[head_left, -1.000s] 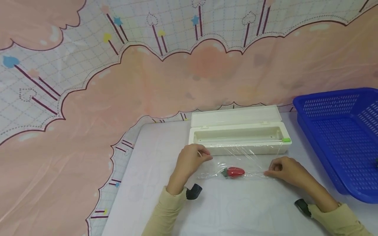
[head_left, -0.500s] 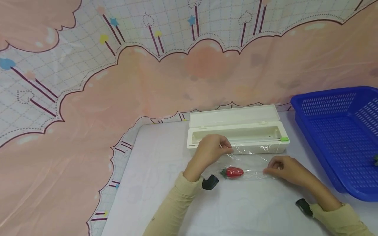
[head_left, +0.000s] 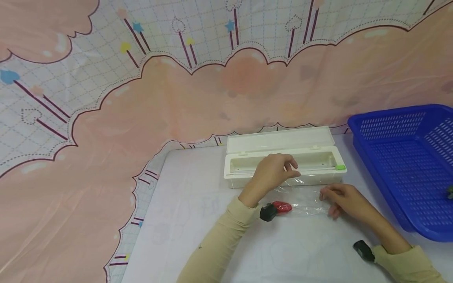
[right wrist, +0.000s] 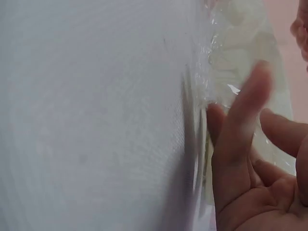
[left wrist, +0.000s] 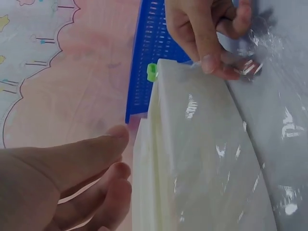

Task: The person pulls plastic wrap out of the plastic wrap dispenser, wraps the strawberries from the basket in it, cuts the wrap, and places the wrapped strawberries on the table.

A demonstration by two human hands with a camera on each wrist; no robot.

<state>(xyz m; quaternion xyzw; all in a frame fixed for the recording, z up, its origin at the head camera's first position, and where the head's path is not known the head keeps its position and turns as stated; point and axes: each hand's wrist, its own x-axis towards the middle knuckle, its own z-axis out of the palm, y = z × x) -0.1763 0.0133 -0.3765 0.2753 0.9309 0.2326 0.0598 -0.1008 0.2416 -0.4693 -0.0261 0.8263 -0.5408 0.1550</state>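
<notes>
A sheet of cling film (head_left: 308,204) stretches from the front of a white cling film dispenser (head_left: 244,181) onto the white table. Under it lies a red strawberry (head_left: 283,207), its leafy end hidden by the black camera on the left wrist. My left hand (head_left: 272,171) hovers over the dispenser's front edge, thumb and fingers apart with nothing between them in the left wrist view. At the film's right side is my right hand (head_left: 348,200). Its fingers are spread and touch the film, while the thumb stands apart from the index finger (right wrist: 243,115).
The dispenser's lid (head_left: 279,140) stands raised at the back, and a green slider (head_left: 340,167) sits at its right end. A blue basket (head_left: 383,188) with something green inside stands to the right. A patterned cloth (head_left: 212,98) hangs behind the table.
My left hand has moved right and up along the film from its left corner to above the dispenser's front. The right hand's fingers have spread from their pinch on the film.
</notes>
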